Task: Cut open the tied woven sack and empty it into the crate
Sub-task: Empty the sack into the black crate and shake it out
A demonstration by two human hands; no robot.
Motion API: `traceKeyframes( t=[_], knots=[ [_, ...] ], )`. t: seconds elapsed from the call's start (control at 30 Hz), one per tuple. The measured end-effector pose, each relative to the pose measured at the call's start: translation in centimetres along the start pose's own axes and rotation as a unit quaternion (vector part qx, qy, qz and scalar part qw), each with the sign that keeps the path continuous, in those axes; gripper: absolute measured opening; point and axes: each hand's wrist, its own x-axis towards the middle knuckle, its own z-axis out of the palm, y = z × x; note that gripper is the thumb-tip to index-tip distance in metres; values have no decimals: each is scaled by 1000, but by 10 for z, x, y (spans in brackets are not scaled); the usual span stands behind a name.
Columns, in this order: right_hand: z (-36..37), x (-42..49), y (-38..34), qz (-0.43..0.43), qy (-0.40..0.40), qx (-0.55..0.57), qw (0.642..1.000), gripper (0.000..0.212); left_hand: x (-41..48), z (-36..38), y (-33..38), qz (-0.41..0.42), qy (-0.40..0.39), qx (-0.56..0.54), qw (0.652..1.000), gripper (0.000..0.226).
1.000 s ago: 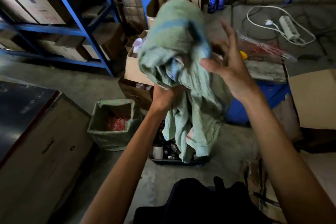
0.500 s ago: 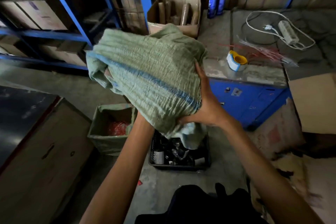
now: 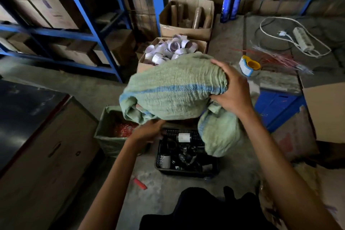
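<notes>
Concrete floor and blue shelving (image 3: 104, 30) make up this dim storeroom; the shelving stands behind the crate, to its left. Directly above the crate (image 3: 186, 171) hangs the woven sack (image 3: 175, 89), green with one blue stripe, bundled and limp. One loose end drops to the crate's right rim, I think so that any remaining goods fall inside and not on the floor. Dark small goods already lie in the crate.

The right hand (image 3: 233, 91) grips the sack's gathered end above the crate's far right corner, fingers curled over, thumb under. The left hand (image 3: 147, 132) reaches under the sack's lower fold at the crate's far left corner. Whether it grasps the cloth, I cannot tell. A small red tool (image 3: 139, 183), perhaps the cutter, lies just left of the crate's near corner.
</notes>
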Motion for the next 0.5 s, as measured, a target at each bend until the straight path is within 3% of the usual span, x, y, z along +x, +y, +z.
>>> traceKeyframes(
  t=[0.03,0.1,0.23,0.3,0.37,0.43,0.5],
  knots=[
    [-3,3,-5,-10,-5,-16,1000,96,0,-1,-16,-17,-17,13,1000,30],
    [-5,4,-20,-42,-12,-51,998,92,1,-6,-38,-18,36,38,998,50],
    [-3,0,-54,-82,-22,-142,986,94,-14,-21,-46,60,259,43,963,122],
    [-1,-5,-73,-115,-50,-51,991,94,-25,-30,-35,171,316,98,928,149],
    [0,-7,-94,-140,-94,128,977,78,-31,-37,-25,283,289,157,901,163],
    [6,-12,-117,-135,-122,266,947,60,-36,-44,-21,393,230,135,880,157],
    [17,-23,-142,-64,-102,396,911,52,-45,-47,-22,483,208,44,850,144]
  ],
)
